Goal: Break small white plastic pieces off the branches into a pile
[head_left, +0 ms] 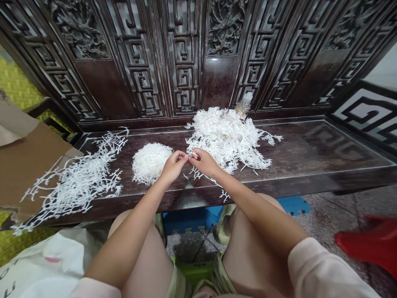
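My left hand [176,164] and my right hand [204,162] meet fingertip to fingertip above the front of the dark wooden bench [297,153]. Both are closed in a pinch on a thin white branched stem [211,179], which looks like plastic. Its forked end hangs below my right hand, over the bench's front edge. The pinched part is small and mostly covered by my fingers. Close to my left hand lies a round heap of short white sprigs [151,162]. Behind my right hand rises a larger, looser pile of white branched sprigs [223,134].
A heap of long, bare white stems [80,178] overhangs the bench's left front edge, beside a cardboard box [27,165]. A clear bottle [245,102] stands behind the big pile, against the carved backrest [220,78]. A red plastic object [369,240] is at lower right.
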Available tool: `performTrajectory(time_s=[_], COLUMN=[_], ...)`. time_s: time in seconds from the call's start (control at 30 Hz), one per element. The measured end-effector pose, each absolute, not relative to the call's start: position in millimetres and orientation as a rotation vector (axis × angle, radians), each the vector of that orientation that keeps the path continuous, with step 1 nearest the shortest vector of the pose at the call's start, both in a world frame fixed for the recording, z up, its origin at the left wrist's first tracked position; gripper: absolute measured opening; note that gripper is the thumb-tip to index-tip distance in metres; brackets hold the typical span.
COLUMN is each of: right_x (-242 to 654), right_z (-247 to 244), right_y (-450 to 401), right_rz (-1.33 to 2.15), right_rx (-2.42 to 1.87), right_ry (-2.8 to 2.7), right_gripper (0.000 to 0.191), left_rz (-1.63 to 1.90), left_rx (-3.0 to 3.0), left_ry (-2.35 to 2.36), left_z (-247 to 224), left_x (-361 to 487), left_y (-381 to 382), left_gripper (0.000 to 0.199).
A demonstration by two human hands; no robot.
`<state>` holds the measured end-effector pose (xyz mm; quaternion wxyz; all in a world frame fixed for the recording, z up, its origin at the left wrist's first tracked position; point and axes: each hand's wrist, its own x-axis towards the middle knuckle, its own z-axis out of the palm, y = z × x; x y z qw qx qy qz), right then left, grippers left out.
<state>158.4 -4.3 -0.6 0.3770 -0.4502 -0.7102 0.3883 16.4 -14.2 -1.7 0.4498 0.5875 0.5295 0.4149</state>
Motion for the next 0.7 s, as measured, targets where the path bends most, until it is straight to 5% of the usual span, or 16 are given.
performTrajectory(time_s=[0.3,0.7], right_x=[155.6,150.0], right_z=[-3.9,-0.9], right_y=[-5.8,-6.0], right_rz=[0.904,1.251], right_rx=[-1.212,-1.073], right_ry=[-1.883,-1.599], right_gripper=[0.018,0.011], left_rz=[1.074,1.159], left_rx=[1.527,1.603], left_ry=[1.246,1.255], left_z=[0.3,7.3], left_x=[17.8,23.2], left_y=[-16.0,-21.0], left_gripper=[0.012,0.011])
